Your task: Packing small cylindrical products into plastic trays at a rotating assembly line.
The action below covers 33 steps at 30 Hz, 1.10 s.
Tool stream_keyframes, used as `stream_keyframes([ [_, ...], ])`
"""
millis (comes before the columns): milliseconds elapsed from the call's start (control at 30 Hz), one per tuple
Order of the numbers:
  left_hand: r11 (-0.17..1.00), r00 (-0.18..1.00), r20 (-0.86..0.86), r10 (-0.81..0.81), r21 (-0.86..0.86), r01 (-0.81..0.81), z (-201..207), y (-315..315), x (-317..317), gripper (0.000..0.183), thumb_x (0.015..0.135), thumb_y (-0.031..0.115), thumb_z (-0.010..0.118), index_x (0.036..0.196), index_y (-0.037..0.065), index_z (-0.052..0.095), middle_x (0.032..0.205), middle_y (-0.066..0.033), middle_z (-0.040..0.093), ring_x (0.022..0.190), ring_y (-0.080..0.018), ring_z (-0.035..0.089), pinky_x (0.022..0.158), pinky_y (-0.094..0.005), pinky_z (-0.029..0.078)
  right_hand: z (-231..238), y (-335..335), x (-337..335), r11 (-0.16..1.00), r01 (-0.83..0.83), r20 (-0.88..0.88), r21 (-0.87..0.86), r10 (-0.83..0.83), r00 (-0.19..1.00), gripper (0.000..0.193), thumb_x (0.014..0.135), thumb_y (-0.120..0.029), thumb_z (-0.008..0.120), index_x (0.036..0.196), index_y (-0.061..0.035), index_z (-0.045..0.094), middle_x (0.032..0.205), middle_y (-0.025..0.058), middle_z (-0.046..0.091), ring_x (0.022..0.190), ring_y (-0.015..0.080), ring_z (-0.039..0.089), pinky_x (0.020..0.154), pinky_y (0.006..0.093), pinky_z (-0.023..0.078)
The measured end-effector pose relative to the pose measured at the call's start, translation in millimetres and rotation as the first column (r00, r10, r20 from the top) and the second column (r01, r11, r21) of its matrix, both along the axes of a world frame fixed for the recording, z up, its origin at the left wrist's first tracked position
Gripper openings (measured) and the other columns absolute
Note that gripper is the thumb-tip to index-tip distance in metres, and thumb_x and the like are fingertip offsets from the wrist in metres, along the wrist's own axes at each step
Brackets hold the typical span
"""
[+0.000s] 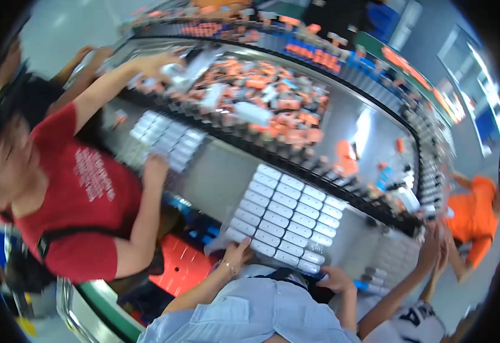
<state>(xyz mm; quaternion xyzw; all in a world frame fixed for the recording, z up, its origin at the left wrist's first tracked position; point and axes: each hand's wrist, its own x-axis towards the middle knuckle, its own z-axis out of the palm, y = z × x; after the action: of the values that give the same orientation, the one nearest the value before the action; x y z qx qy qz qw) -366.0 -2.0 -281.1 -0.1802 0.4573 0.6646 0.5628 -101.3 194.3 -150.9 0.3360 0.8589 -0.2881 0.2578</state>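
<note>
A clear plastic tray [215, 244] lies tilted across the bench edge in front of me. Rows of white oblong pieces with rounded ends [274, 219] fill it. My left hand [236, 255] grips the tray's near left edge, fingers bent around it. At the near right corner, my right hand [338, 281] is closed on the edge, its fingertips partly hidden. A small blue thing [366, 287] lies beyond my right hand, too blurred to name.
Beyond the bench [210, 180] runs a black-edged conveyor [244, 137] past a heap of orange, white and black pieces [261, 91]. At left, a person in red [98, 188] reaches over another filled tray [167, 137]. A person's arm [398, 291] extends at right, beside another tray [393, 257].
</note>
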Motion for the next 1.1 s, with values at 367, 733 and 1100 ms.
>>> stream_keyframes([
  [367,0.811,-0.393,-0.897,-0.202,-0.378,0.446,46,23,-97,0.017,0.073,0.017,0.064,0.089,0.011,0.064,0.092,-0.0087,0.058,0.089,-0.0284,0.054,0.077,-0.0379,0.045,34,-108,-138,0.577,0.498,-0.271,-0.648,-0.785,0.557,0.045,0.085,-0.02,0.061,0.123,-0.0064,0.041,0.098,0.0082,0.054,0.086,0.014,0.054,0.074,0.026,0.045],
  [733,0.65,-0.59,-0.729,-0.347,-0.64,0.408,27,36,-106,0.028,0.075,0.028,0.063,0.095,0.01,0.058,0.099,-0.01,0.052,0.098,-0.029,0.051,0.082,-0.0419,0.043,28,-49,-136,0.74,0.449,-0.665,-0.501,-0.661,0.348,0.038,0.079,-0.017,0.068,0.112,-0.0031,0.055,0.082,0.0025,0.059,0.074,0.0081,0.053,0.065,0.0243,0.046],
  [1100,0.634,-0.382,-0.89,-0.248,-0.447,0.631,22,32,-123,0.031,0.083,0.024,0.056,0.103,0.002,0.049,0.099,-0.0183,0.057,0.092,-0.0361,0.055,0.077,-0.0437,0.045,136,34,-327,0.808,0.103,-0.735,0.58,0.466,0.493,0.045,0.079,-0.017,0.064,0.117,-0.0042,0.044,0.089,0.0199,0.06,0.079,0.0368,0.059,0.066,0.0419,0.047],
])
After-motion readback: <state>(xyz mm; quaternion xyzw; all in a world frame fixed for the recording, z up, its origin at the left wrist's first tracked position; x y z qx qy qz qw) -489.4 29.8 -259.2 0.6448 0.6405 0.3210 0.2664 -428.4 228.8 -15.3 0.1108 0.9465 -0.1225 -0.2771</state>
